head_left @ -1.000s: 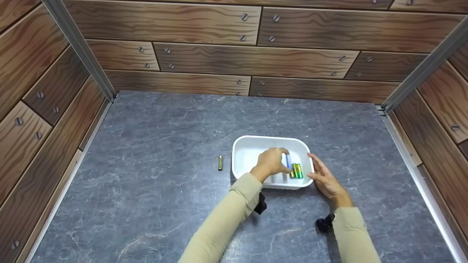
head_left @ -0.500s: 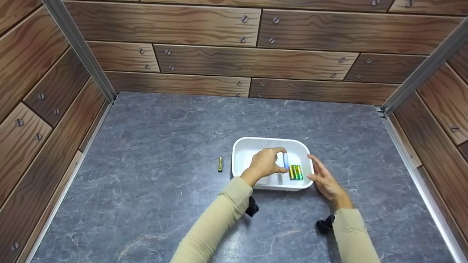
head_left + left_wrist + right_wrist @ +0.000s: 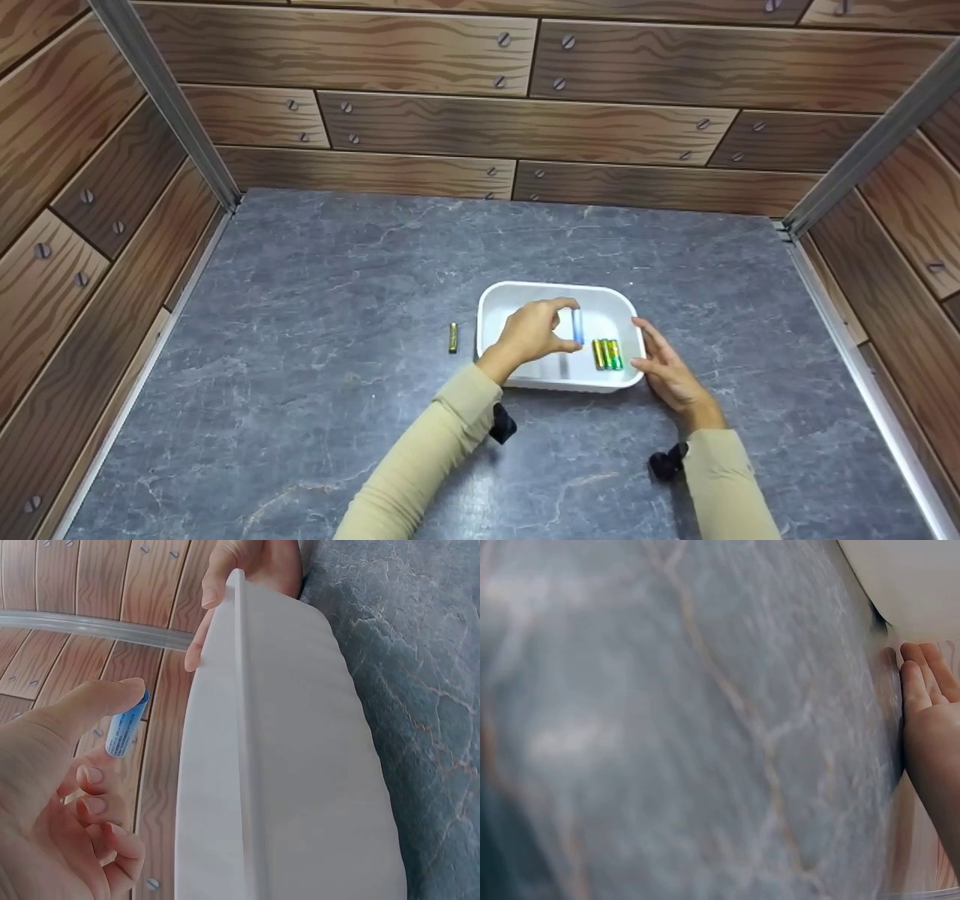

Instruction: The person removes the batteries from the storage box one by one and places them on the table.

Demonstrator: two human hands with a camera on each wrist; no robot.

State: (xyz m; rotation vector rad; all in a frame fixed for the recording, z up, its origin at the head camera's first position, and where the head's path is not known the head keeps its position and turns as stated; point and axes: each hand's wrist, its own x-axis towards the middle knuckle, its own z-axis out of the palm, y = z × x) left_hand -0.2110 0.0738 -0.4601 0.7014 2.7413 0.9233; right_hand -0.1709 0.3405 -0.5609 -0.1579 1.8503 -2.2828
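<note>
My left hand [image 3: 529,332] pinches a blue-and-white battery [image 3: 577,327] lengthwise, thumb on one end and a finger on the other. In the left wrist view the battery [image 3: 126,724] is held up clear beside the bin wall, the other fingers loosely curled. Below it in the head view is a white plastic bin [image 3: 525,291], with a row of green and gold batteries [image 3: 607,354] lying side by side near its right end. My right hand [image 3: 673,379] touches the bin's right wall, thumb and fingertips apart; the right wrist view shows its fingers [image 3: 928,671] extended.
A single gold and black battery [image 3: 453,338] lies on the grey marbled tabletop [image 3: 330,300], left of the bin. Wood-plank patterned walls [image 3: 420,120] with metal corner posts [image 3: 165,105] enclose the back and sides.
My left hand has moved left and slightly up with the blue-and-white battery, away from the row of batteries in the bin. The right hand stays in place at the bin wall.
</note>
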